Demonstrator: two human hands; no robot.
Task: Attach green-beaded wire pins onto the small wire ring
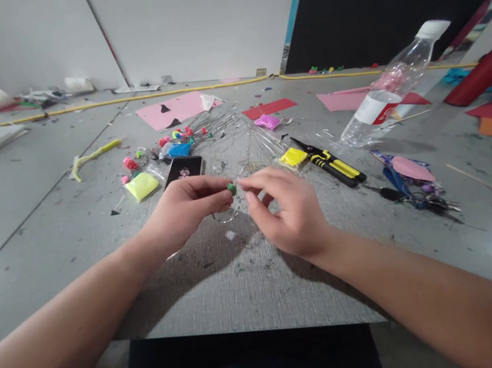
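My left hand (188,210) pinches a small green piece (232,189), possibly clay, between thumb and fingertips above the middle of the grey table. Just below it hangs a thin, shiny wire loop (226,218); where its ends go is unclear. Beside the green piece, my right hand (285,205) has its fingers curled in a pinch, and whatever lies at its fingertips is too small to make out. A black box-like object (184,169) lies behind my left hand. Behind my right hand are a yellow packet (293,156) and black-and-yellow pliers (332,162).
A clear plastic bottle (393,88) stands tilted-looking at the right, with keys (434,201) nearer me. Pale yellow (142,186), blue (179,150) and purple (267,121) packets lie around, with pink paper (171,111) farther back. A yellow cable (163,94) runs along the wall.
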